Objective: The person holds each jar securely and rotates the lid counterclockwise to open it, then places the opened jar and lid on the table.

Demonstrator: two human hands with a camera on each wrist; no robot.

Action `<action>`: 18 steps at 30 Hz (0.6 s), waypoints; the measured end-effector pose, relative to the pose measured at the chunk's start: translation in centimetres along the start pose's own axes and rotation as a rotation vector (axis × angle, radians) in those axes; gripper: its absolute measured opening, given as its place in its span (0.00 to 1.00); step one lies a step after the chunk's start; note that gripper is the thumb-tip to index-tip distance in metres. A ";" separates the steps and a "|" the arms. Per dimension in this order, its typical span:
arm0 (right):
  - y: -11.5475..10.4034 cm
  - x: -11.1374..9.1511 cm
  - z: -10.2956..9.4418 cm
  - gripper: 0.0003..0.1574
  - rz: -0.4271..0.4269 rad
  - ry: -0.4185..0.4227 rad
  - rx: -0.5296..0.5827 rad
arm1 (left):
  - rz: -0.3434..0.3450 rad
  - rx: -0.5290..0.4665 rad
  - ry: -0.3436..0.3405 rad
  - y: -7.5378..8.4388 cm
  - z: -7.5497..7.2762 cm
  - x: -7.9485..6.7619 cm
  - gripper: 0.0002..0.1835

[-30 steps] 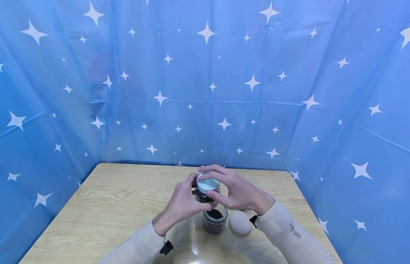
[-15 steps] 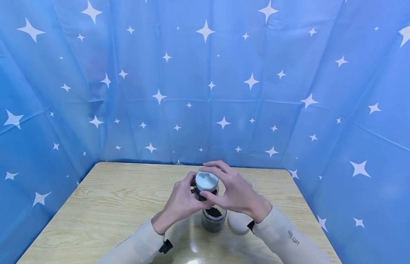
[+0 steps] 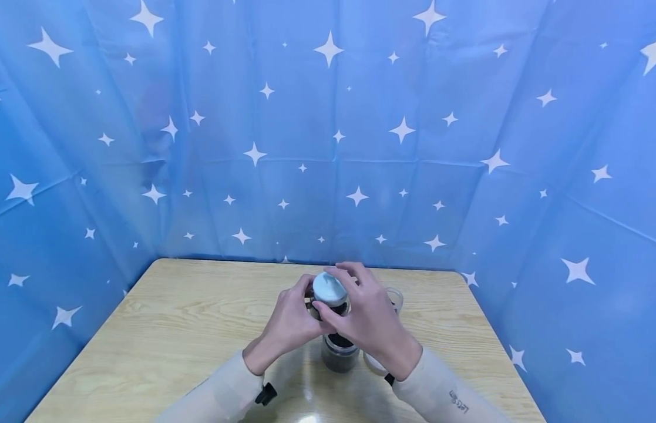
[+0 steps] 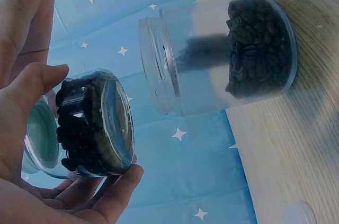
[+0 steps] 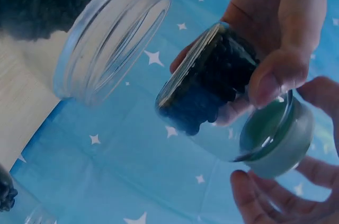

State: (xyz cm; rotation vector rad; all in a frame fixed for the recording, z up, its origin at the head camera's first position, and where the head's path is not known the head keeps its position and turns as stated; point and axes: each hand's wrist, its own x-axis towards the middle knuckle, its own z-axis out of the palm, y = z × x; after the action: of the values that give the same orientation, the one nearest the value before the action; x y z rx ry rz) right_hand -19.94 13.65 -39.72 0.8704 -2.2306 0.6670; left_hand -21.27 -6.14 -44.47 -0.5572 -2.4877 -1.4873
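My left hand (image 3: 291, 320) holds a small glass jar (image 4: 87, 128) part filled with dark coffee beans, raised above the table and tilted in the wrist views. Its fingers and thumb curl round the glass. My right hand (image 3: 367, 311) grips the pale green lid (image 3: 329, 289) on top of that jar, thumb on the near side and fingers on the far side. Below both hands a larger glass jar (image 3: 340, 357) stands upright without a lid, with coffee beans (image 4: 259, 49) in its lower part.
A whitish round lid (image 3: 375, 364) lies right of the large jar, partly hidden by my right wrist. Another clear jar (image 3: 395, 298) stands behind my right hand. The wooden table (image 3: 201, 317) ends at a blue star-patterned curtain (image 3: 296, 176).
My right hand has turned on the green lid, its wrist swinging left and down. More of the jar behind it shows, and less of the whitish lid. My left hand holds nearly still.
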 end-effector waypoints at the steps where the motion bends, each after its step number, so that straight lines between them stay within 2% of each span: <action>1: -0.1 0.0 0.1 0.39 0.002 0.004 -0.006 | 0.000 0.003 0.000 0.0 0.0 0.0 0.43; 9: -0.4 -0.2 0.4 0.31 0.010 -0.004 -0.024 | -0.015 -0.008 0.002 0.0 0.0 0.0 0.41; 18: -0.4 0.1 0.2 0.31 0.005 0.012 -0.010 | 0.004 0.005 -0.003 0.0 0.0 0.1 0.42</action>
State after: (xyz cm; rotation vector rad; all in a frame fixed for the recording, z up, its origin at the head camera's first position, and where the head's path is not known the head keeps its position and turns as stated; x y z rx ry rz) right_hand -19.79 13.27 -39.72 0.8542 -2.2243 0.6605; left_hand -21.31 -6.11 -44.42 -0.5638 -2.4900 -1.4800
